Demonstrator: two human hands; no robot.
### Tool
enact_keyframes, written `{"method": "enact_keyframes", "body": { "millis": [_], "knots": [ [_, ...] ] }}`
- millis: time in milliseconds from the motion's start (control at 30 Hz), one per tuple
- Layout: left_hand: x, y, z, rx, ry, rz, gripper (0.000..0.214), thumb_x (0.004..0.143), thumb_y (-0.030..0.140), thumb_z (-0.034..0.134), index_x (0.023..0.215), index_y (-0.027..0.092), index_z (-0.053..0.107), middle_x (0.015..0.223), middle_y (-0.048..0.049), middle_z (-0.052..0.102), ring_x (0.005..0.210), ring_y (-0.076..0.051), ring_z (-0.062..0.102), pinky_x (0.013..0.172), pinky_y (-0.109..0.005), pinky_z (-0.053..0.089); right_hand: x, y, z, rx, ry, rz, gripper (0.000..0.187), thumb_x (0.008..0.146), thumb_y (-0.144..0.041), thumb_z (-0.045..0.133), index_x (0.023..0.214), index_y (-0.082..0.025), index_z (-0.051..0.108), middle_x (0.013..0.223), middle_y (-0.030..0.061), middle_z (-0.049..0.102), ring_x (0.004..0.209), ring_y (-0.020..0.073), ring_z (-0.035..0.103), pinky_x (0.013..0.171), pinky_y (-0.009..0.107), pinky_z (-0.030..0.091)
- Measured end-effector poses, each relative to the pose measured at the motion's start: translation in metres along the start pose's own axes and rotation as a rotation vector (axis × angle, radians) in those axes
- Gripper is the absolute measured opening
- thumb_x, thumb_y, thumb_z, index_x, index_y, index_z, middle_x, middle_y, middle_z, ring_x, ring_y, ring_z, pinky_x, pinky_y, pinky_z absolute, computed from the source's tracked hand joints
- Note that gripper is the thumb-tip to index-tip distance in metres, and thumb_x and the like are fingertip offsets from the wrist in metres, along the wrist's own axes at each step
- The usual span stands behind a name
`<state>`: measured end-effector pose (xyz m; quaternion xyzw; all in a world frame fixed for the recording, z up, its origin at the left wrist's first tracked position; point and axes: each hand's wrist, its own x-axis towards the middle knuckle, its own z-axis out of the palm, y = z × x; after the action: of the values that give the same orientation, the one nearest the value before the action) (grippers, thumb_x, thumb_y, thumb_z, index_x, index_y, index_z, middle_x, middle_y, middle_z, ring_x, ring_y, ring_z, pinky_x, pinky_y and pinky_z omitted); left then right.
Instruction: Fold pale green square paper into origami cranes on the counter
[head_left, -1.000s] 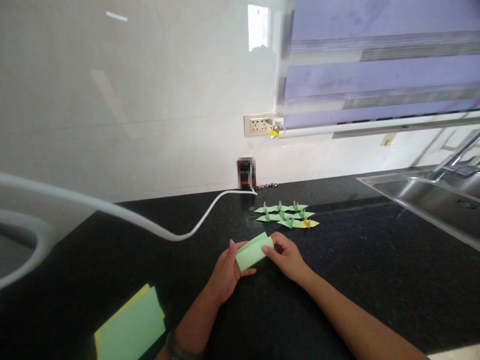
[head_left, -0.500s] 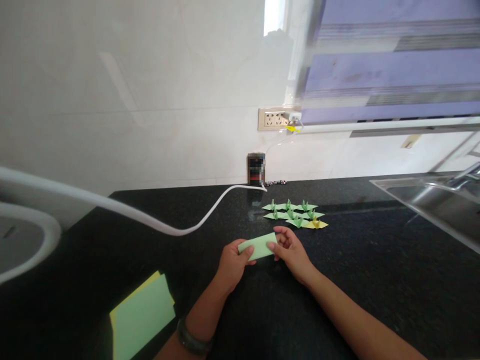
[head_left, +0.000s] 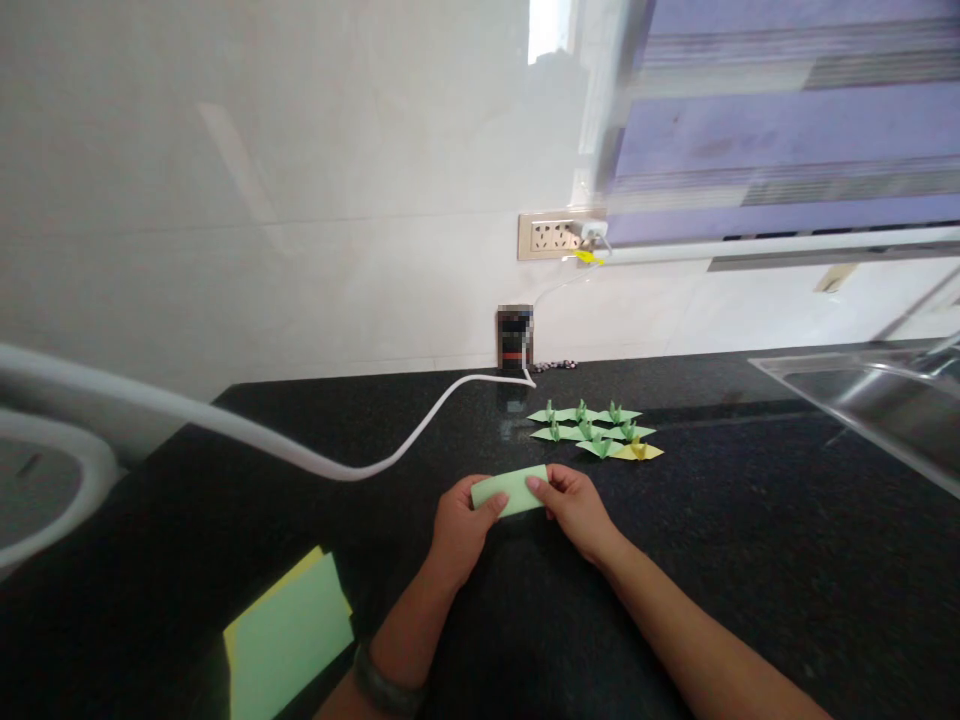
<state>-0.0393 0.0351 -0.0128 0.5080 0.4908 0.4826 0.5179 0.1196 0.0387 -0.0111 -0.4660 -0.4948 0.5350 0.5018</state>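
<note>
A light green folded sheet of paper (head_left: 513,488), now a narrow rectangle, is held level between both hands above the dark counter. My left hand (head_left: 463,520) grips its left end, thumb on top and fingers behind. At the right end, my right hand (head_left: 574,505) pinches it with the thumb on the face; the fingers are partly hidden behind the paper. Just beyond the hands stand several green paper cranes (head_left: 589,432) in rows, with one yellow paper crane (head_left: 639,451) at the near right. To the left lies a stack of green and yellow paper sheets (head_left: 289,640).
A white cable (head_left: 360,472) curves across the left of the black counter (head_left: 720,560). Against the wall leans a phone-like dark device (head_left: 515,338), its screen blurred, below a wall socket (head_left: 551,237). A steel sink (head_left: 900,400) is set in at the right.
My right hand's fingers, raised and apart behind the paper before, have closed in against its right end. The paper has shifted slightly left. The view has moved a little.
</note>
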Motion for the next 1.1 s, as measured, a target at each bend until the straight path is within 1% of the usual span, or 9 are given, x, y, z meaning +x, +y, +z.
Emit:
{"method": "enact_keyframes", "body": {
  "millis": [200,500,833,1100],
  "knots": [
    [0.0005,-0.0061,0.0000,0.003,0.031,-0.035,0.024,0.062,0.035,0.063,0.070,0.012,0.058,0.061,-0.0009,0.059,0.056,-0.012,0.053,0.052,-0.021,0.040,-0.0011,0.0014,-0.0010,-0.034,0.001,-0.024,0.028,0.070,-0.042,0.056,0.063,-0.016,0.052,0.051,-0.0044,0.044,0.045,0.0071,0.034,0.042,0.020,0.026],
    [-0.0005,-0.0024,0.0035,-0.090,0.023,-0.092,0.025,0.063,0.036,0.062,0.072,0.012,0.059,0.064,-0.0025,0.061,0.059,-0.014,0.056,0.054,-0.024,0.045,-0.0009,0.0083,-0.0034,-0.103,0.007,-0.016,0.030,0.072,-0.044,0.053,0.062,-0.016,0.049,0.052,-0.0040,0.042,0.045,0.0073,0.033,0.042,0.020,0.026],
    [-0.0009,-0.0034,0.0043,-0.136,0.032,-0.121,0.026,0.062,0.035,0.064,0.073,0.011,0.060,0.066,-0.0038,0.063,0.061,-0.016,0.058,0.056,-0.027,0.048,-0.0040,0.0028,-0.0028,-0.068,-0.016,-0.003,0.030,0.073,-0.044,0.052,0.062,-0.016,0.049,0.051,-0.0042,0.042,0.045,0.0076,0.034,0.042,0.020,0.027],
    [-0.0004,-0.0005,0.0063,-0.165,0.041,-0.134,0.026,0.061,0.034,0.065,0.071,0.011,0.060,0.064,-0.0035,0.063,0.059,-0.015,0.058,0.055,-0.027,0.048,-0.0043,0.0022,-0.0033,-0.109,-0.027,0.001,0.031,0.074,-0.046,0.049,0.063,-0.017,0.049,0.051,-0.0037,0.042,0.045,0.0081,0.034,0.042,0.020,0.027]
  ]
}}
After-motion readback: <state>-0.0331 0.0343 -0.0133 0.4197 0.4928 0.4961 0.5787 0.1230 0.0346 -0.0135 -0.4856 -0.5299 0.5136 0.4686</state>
